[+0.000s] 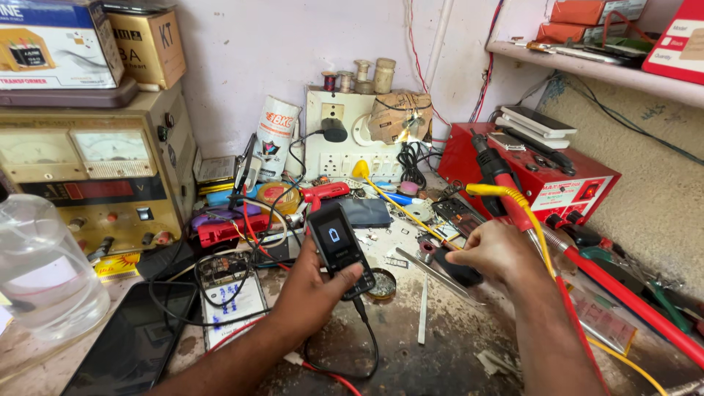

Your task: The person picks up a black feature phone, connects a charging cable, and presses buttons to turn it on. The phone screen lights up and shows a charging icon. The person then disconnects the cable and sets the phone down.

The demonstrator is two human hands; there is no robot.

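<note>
Holding a small black phone (338, 249) in a closed grip, the left hand (312, 293) hovers beside a solder-filled round tin (381, 284); the right hand (497, 253) pinches tweezers (433, 273) above the bench (440, 352).

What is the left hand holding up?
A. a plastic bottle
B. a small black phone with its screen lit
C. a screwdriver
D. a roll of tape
B: the left hand grips a small black phone with a glowing screen and a cable plugged into its bottom end, while the right hand rests on the workbench holding a small dark thing.
</note>
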